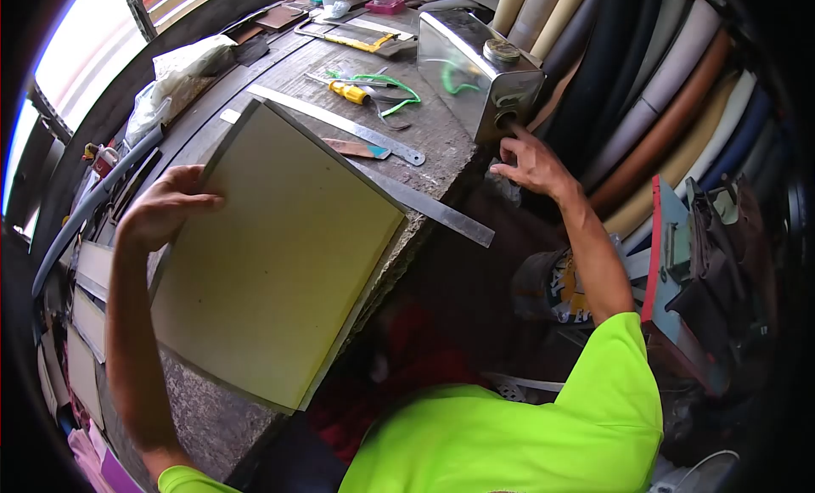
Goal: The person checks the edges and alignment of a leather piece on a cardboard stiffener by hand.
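Observation:
A large pale yellowish-cream sheet [276,255] with a dark border along its edges lies tilted over the workbench. My left hand [165,206] grips its left edge, thumb on the face and the other fingers partly hidden behind it. My right hand [536,163] reaches to a shiny metal can [463,68] at the bench's far right corner. Its index finger is stretched into a round hole in the can's end, so the fingertip is hidden; the other fingers are loosely bent, with nothing visible in them. A round lid [501,53] sits on the can.
Beyond the sheet lie a long steel ruler [340,123], a second metal strip [441,211], a yellow-handled screwdriver [348,91], green cord [403,102] and a yellow hacksaw [365,43]. Rolls of material [654,111] lean at the right. A plastic bag [182,77] rests at the far left.

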Demonstrator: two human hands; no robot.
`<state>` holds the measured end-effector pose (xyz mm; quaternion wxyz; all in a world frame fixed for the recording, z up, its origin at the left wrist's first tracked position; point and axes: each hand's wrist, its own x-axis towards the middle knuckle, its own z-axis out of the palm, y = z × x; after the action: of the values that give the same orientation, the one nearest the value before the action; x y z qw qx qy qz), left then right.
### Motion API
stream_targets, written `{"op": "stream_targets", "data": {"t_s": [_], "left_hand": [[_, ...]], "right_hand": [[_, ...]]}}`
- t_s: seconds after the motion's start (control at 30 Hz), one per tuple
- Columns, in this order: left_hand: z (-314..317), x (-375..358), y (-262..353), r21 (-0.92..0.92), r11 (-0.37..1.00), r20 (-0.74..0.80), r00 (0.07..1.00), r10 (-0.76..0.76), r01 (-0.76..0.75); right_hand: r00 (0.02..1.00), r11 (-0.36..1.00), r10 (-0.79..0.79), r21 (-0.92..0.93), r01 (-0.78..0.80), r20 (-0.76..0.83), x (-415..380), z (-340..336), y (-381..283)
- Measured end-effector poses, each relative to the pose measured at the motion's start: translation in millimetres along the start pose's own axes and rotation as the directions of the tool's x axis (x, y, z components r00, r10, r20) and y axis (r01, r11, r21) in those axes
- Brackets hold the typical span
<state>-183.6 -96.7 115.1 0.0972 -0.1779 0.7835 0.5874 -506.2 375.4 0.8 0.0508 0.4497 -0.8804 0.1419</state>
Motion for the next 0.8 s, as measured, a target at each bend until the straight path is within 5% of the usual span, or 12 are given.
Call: {"op": "stream_targets", "data": {"t_s": [0.1, 0.17, 0.3, 0.4, 0.47, 0.53, 0.57, 0.63, 0.7, 0.77, 0.8], "left_hand": [[15, -42, 29, 0.001, 0.972, 0.033, 0.972, 0.233, -0.233], [24, -69, 37, 0.057, 0.959, -0.123, 0.952, 0.281, -0.276], [23, -102, 34, -0.033, 0.904, -0.338, 0.856, 0.391, -0.426], [6, -111, -5, -0.148, 0.884, -0.516, 0.797, 0.313, -0.443], [-15, -107, -53, -0.195, 0.876, -0.602, 0.759, 0.248, -0.441], [41, -80, -55, -0.273, 0.853, -0.803, 0.593, 0.052, -0.445], [43, -73, -77, -0.332, 0.863, -0.703, 0.710, 0.042, -0.381], [65, -53, -109, -0.431, 0.820, -0.663, 0.749, -0.005, -0.376], [90, -36, -133, -0.474, 0.753, -0.671, 0.741, 0.027, -0.457], [99, -29, -155, -0.389, 0.825, -0.701, 0.713, 0.024, -0.410], [99, -32, -152, -0.384, 0.839, -0.679, 0.734, 0.028, -0.387]], "right_hand": [[0.955, 0.997, 0.043, -0.077, -0.021, 0.294, 35, -17, 6], [0.906, 0.998, 0.022, -0.064, 0.006, 0.422, 49, -20, 10], [0.861, 0.999, -0.031, 0.013, 0.029, 0.508, 61, -12, 22], [0.851, 0.995, -0.078, 0.091, 0.035, 0.519, 62, -11, 25], [0.867, 0.993, -0.074, 0.120, 0.016, 0.494, 58, -14, 27], [0.890, 0.999, -0.026, 0.050, 0.004, 0.455, 53, -22, 22], [0.911, 0.998, -0.033, 0.063, 0.007, 0.412, 49, -22, 24], [0.947, 0.996, -0.042, 0.090, 0.014, 0.318, 39, -23, 28], [0.982, 0.995, -0.097, 0.009, 0.097, 0.161, 19, -21, 17], [0.990, 0.986, -0.136, -0.098, 0.132, -0.031, 0, -12, 11], [0.999, 0.990, -0.023, -0.141, 0.027, 0.029, -4, -12, 4]]}}
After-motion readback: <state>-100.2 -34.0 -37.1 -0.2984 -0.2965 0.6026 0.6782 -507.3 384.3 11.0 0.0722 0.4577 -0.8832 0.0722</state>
